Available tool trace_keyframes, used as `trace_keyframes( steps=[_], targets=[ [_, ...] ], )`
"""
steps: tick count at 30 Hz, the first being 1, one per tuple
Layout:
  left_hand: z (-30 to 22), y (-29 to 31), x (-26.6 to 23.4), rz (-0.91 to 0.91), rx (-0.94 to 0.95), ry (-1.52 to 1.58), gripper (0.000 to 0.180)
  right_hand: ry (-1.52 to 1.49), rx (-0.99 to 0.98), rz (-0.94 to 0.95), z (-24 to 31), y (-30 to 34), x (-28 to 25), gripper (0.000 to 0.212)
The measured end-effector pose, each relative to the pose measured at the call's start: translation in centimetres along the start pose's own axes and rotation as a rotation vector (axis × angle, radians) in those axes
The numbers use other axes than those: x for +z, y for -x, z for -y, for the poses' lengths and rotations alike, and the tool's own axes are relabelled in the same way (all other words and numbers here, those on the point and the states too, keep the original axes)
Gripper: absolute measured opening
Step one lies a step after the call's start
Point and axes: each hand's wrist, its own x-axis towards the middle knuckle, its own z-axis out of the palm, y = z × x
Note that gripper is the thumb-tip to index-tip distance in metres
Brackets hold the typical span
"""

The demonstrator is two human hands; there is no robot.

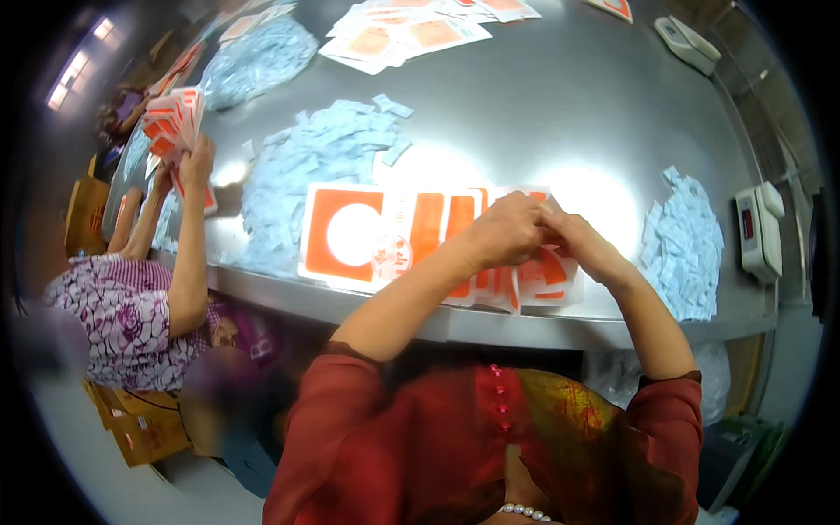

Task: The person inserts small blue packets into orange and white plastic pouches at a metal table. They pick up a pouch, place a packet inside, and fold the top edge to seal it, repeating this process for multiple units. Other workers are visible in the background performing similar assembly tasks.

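Observation:
A row of overlapping flat orange-and-white packets (pixel 344 234) lies along the near edge of the metal table, the leftmost showing a large white circle. Above its right part, my left hand (pixel 507 229) and my right hand (pixel 588 248) meet with their fingertips together. Both are closed in a pinch; whatever lies between the fingers is too small or hidden to name. Under my hands several packets stand partly raised and fanned. A wide heap of small pale-blue sachets (pixel 306 166) spreads behind and left of the row. Another blue sachet heap (pixel 684 249) sits right of my right hand.
A co-worker (pixel 131 302) at the left holds a fan of orange-and-white packets (pixel 175 122). A clear bag of blue sachets (pixel 260 59) and a packet pile (pixel 402 35) lie farther back. Scales stand at the right edge (pixel 758 232) and far right corner (pixel 687 44).

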Motion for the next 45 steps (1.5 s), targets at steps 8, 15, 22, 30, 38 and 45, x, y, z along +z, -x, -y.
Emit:
trace_keyframes(
  steps=[8,15,22,30,38,45],
  targets=[
    [1.0,0.3,0.2,0.081,-0.009,-0.095,0.008,0.024,-0.125,-0.139,0.6,-0.8,2.3,0.067],
    [-3.9,-0.9,-3.6,0.059,0.014,-0.118,0.032,0.663,-0.599,-0.964,0.1,9.3,-0.8,0.025],
    [-4.3,-1.0,-3.6,0.105,-0.063,-0.090,0.033,0.949,0.230,-1.097,-10.7,9.1,-14.1,0.033],
    [-3.4,-0.4,-3.7,0.130,-0.079,-0.047,0.032,1.048,0.368,-0.912,-11.6,7.1,-14.0,0.026],
    [-3.8,-1.3,-4.5,0.121,-0.063,0.031,0.034,1.002,0.329,-0.924,-12.2,6.9,-14.6,0.033],
    [-3.4,-0.4,-3.8,0.164,-0.069,-0.029,0.036,-0.081,0.077,-0.768,-8.1,11.3,-13.8,0.037]
  ],
)
